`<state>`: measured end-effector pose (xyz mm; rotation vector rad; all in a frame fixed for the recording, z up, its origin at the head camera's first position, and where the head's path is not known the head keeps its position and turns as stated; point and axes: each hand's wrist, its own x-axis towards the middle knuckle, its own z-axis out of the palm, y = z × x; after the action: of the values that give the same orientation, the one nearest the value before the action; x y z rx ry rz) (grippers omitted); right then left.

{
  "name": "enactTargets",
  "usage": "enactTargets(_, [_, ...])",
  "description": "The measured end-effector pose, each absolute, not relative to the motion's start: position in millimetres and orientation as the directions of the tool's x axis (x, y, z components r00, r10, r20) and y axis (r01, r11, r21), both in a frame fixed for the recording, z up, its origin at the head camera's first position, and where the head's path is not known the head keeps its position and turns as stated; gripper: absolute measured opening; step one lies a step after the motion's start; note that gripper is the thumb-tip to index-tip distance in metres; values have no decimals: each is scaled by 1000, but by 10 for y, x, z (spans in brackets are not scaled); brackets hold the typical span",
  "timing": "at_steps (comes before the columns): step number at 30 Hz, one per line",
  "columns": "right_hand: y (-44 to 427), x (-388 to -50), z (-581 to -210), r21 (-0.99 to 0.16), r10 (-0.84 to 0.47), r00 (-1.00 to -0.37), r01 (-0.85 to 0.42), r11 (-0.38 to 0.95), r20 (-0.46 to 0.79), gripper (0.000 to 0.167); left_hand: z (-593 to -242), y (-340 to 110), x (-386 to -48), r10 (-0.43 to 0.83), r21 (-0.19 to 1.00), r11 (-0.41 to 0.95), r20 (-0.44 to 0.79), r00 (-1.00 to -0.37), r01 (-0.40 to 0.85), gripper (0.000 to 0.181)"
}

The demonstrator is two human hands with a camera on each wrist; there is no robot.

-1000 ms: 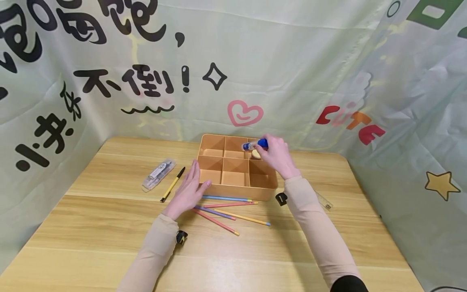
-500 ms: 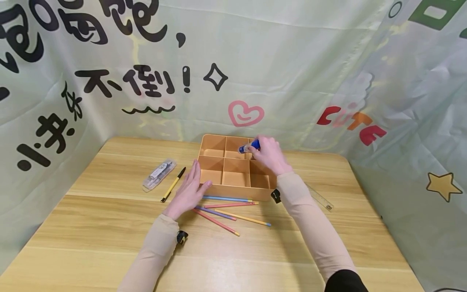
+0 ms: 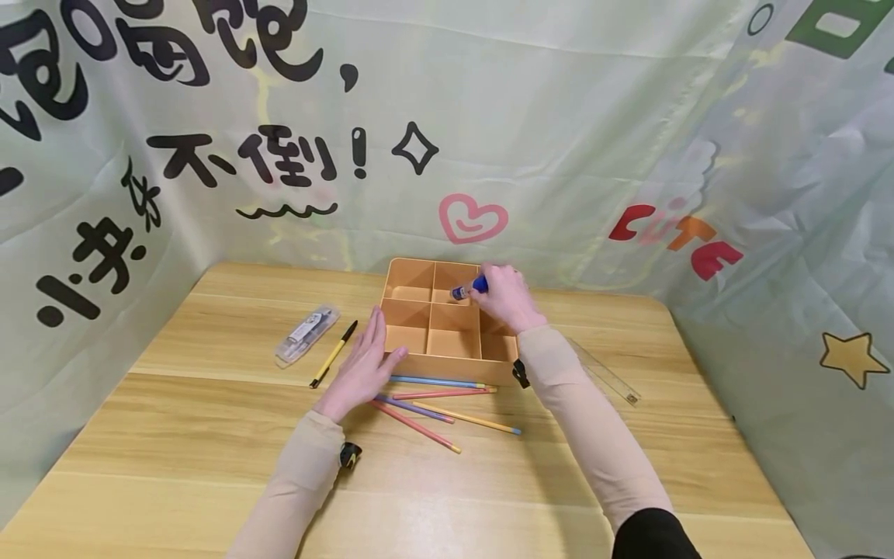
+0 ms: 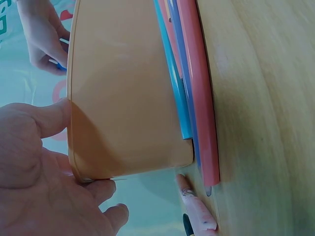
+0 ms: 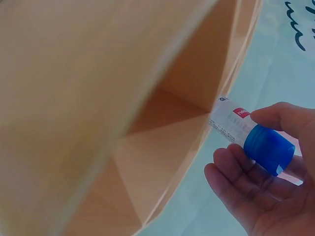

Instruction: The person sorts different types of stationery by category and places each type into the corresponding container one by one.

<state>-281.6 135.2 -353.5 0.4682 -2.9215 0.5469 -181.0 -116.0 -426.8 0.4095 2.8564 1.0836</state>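
Observation:
My right hand (image 3: pixel 512 298) pinches a glue stick (image 3: pixel 461 293) with a blue cap, over the back middle compartment of the orange divided box (image 3: pixel 447 366). In the right wrist view the fingers and thumb of that hand (image 5: pixel 275 167) hold the blue end of the glue stick (image 5: pixel 234 120), whose clear end points at the box. My left hand (image 3: pixel 359 365) rests against the box's left side, fingers straight. In the left wrist view its thumb and fingers touch the box (image 4: pixel 118 88) at the rim and corner.
Several pencils (image 3: pixel 447 392) lie in front of the box. To its left are a yellow pen (image 3: pixel 334 354) with a black cap and a clear plastic case (image 3: pixel 306 334). A transparent ruler (image 3: pixel 608 373) lies partly behind the right forearm. A printed curtain hangs behind the table.
My right hand has moved left with the glue stick, from the back right compartment toward the back middle one. My left hand has stayed on the box.

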Motion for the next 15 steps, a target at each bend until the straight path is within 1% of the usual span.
enactTargets(5, [1333, -2851, -3591, -303, -273, -947, -314, 899, 171, 19, -4268, -1160, -1807, 273, 656, 719, 34, -961, 227, 83])
enactTargets(15, [1264, -2874, -3640, -296, -255, -959, -280, 913, 121, 23, -4265, -1164, -1807, 272, 655, 722, 29, -962, 223, 82])
